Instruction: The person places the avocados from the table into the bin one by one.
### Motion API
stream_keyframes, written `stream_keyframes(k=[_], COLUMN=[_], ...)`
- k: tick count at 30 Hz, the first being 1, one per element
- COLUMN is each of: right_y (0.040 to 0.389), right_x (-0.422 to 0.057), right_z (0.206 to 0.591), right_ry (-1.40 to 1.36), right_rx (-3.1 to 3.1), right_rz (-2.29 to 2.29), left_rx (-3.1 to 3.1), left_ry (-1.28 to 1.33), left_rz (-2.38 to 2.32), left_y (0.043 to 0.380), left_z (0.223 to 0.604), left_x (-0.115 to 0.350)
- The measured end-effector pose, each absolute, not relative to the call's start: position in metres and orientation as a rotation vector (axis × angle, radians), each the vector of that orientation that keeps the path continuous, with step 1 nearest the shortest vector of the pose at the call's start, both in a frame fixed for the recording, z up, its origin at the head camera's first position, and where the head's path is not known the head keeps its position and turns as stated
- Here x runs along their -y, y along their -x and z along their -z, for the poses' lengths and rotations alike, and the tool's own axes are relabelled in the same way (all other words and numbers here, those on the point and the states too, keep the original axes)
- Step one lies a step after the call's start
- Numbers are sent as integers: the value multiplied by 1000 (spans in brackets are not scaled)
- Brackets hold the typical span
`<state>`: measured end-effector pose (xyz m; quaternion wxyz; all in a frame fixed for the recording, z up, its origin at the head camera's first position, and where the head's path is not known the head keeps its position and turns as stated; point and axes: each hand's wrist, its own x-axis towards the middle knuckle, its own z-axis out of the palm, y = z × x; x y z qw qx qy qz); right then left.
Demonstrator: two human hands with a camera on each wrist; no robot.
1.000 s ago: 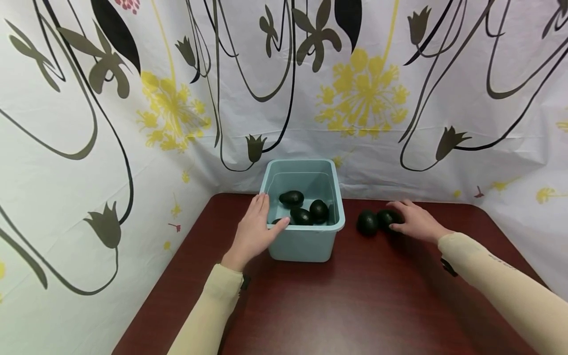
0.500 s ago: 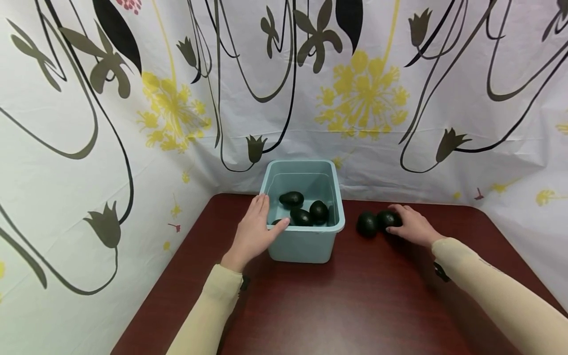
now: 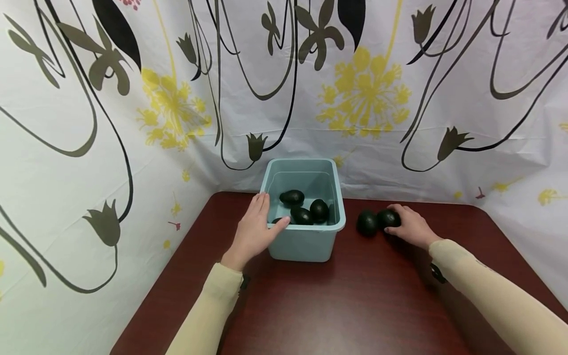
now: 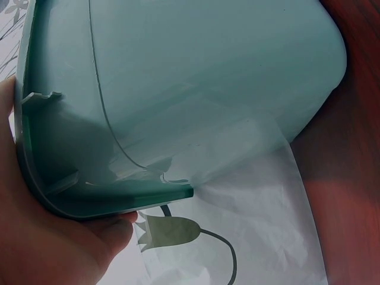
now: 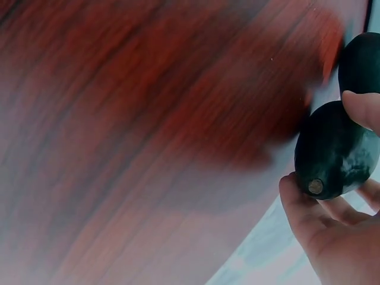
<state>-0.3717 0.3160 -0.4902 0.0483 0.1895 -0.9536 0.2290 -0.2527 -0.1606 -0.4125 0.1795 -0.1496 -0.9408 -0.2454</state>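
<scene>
A light blue plastic bin [image 3: 303,244] stands on the table with several dark green avocados [image 3: 319,211] inside. My left hand [image 3: 255,229] holds its front left corner, thumb across the front rim and fingers along the left rim. The left wrist view shows the fingers [image 4: 116,234] bent around the rim [image 4: 53,205]. Right of the bin, two avocados lie side by side. My right hand [image 3: 412,226] grips the right-hand avocado [image 5: 335,151], fingers on one side and thumb on the other. The other avocado [image 3: 367,224] sits against it on the left.
The dark red wooden table [image 3: 346,305] reaches back to a white patterned cloth [image 3: 284,118], which hangs close behind the bin and along both sides. The bin stands between the two arms, left of the loose avocados.
My right hand has moved slightly left and closed around the right-hand avocado. My left hand has stayed on the bin's corner, and the bin has not moved.
</scene>
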Motion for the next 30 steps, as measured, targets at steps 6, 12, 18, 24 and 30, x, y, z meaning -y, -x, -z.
stream_keyframes(k=[6,12,18,24,30], right_y=[371,369,365,362,356], right_x=[-321,-323,-327,-328,-328], right_z=[490,482,476,469,459], right_ry=[-541,-532,-516,-488,-485], right_rx=[2895,2866,2803,2765,2743], right_rz=[-706,-752,-748,-770,-778], left_rx=[2665,2665,2671,2657,2648], left_ry=[431,423,423,435,430], left_rz=[689,693,689,687,695], left_y=[253,252,252,253,252], left_z=[412,410,412,413,412], left_x=[159,160,160,160,160])
